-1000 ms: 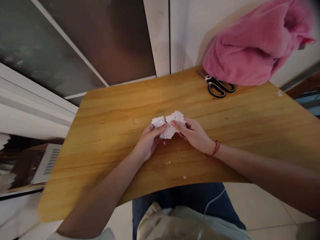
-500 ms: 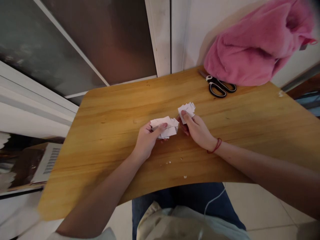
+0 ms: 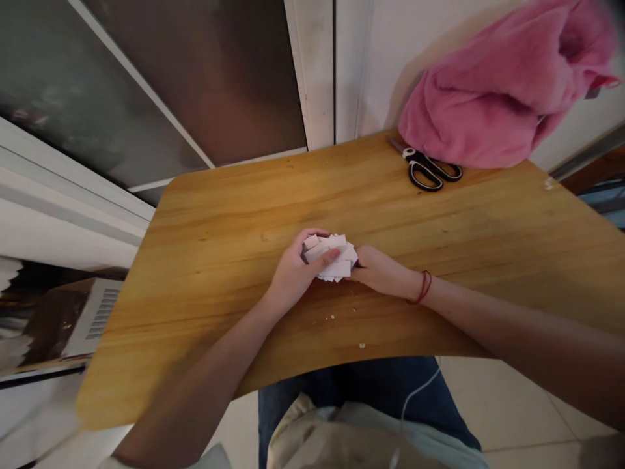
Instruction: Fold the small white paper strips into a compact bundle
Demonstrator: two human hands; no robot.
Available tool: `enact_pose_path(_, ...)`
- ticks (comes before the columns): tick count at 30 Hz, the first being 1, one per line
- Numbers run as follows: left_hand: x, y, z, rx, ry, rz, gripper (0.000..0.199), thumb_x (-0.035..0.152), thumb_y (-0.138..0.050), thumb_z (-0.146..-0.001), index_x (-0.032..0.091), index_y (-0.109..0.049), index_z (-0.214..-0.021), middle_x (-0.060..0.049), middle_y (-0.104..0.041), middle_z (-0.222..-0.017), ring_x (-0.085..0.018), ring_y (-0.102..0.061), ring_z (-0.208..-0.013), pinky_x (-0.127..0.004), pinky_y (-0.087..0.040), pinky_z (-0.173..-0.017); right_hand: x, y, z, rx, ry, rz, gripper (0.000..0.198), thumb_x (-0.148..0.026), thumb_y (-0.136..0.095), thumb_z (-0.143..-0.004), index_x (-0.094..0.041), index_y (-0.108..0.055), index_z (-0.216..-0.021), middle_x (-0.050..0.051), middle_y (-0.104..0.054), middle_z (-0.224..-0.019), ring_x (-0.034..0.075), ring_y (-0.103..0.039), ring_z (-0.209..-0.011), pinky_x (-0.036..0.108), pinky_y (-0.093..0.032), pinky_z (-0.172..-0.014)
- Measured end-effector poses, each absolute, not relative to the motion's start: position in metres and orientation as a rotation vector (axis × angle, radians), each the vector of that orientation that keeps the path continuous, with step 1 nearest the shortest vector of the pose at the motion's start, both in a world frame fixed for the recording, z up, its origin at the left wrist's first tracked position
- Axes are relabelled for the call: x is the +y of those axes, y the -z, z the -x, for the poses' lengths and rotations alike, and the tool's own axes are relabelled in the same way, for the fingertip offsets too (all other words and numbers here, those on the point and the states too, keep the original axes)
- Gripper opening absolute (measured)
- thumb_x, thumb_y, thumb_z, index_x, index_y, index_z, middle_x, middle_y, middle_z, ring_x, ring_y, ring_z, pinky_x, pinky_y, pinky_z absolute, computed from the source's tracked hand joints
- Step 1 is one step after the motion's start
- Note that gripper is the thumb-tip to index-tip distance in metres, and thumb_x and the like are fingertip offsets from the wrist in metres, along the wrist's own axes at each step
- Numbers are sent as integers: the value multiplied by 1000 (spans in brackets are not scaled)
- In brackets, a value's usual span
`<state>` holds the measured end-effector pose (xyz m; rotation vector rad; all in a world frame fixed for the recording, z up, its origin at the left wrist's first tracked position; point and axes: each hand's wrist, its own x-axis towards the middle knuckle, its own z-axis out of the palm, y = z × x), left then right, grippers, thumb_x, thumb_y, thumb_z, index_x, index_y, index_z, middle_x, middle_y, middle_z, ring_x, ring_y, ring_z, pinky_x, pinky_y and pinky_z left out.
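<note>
A loose stack of small white paper slips (image 3: 336, 260) is between my hands above the middle of the table, its edges uneven. My left hand (image 3: 295, 267) is closed round the stack's left side, with the thumb lying across the top slips. Against the right edge is my right hand (image 3: 381, 270), its fingers curled and partly hidden behind and under the paper. A red string bracelet (image 3: 424, 286) circles the right wrist.
Black-handled scissors (image 3: 427, 170) lie at the back right of the wooden table (image 3: 234, 215), beside a pink plush bundle (image 3: 488, 98). Tiny white scraps (image 3: 362, 346) are near the front edge. A glass-panelled door (image 3: 205, 78) stands behind.
My right hand has moved left and down, bringing its paper slips together with those in my left hand. The two separate bunches now look like one stack. My left thumb lies further across it.
</note>
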<state>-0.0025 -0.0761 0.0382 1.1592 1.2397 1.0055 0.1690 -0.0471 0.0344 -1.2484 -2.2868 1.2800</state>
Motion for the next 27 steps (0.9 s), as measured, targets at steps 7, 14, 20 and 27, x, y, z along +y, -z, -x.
enact_pose_path(7,-73,-34,7,1329,-1036,-1084,37,47,-77,-69,20,-57,-84,5,-60,-60,-7,-49,-40,-18,-38,-33,-48,-36,-167,-2216,-1366,1053,16,-31,-63,-81,-15,-63,-85,2,-65,-75,11,-51,-60,24,-39,-58)
enact_pose_path(14,-73,-36,7,1364,-1137,-1099,40,48,-74,-71,20,-47,-67,7,-54,-45,-7,-46,-30,-17,-35,-28,-51,-37,-166,-1901,-1708,957,34,-49,-57,-88,-18,-53,-76,-6,-53,-52,6,-45,-42,20,-38,-44)
enact_pose_path(20,-77,-37,5,1346,-1087,-1144,45,53,-70,-75,19,-45,-60,7,-51,-43,-6,-42,-25,-16,-28,-24,-50,-34,-166,-1704,-1776,977,35,-49,-60,-86,-18,-50,-75,-8,-53,-48,5,-45,-34,17,-30,-33)
enact_pose_path(27,-76,-34,3,1187,-991,-1086,42,59,-55,-84,18,-57,-80,2,-60,-54,-9,-53,-37,-18,-39,-30,-50,-34,-168,-1747,-1681,1038,44,-51,-53,-90,-16,-52,-64,-4,-56,-48,5,-50,-34,16,-30,-31)
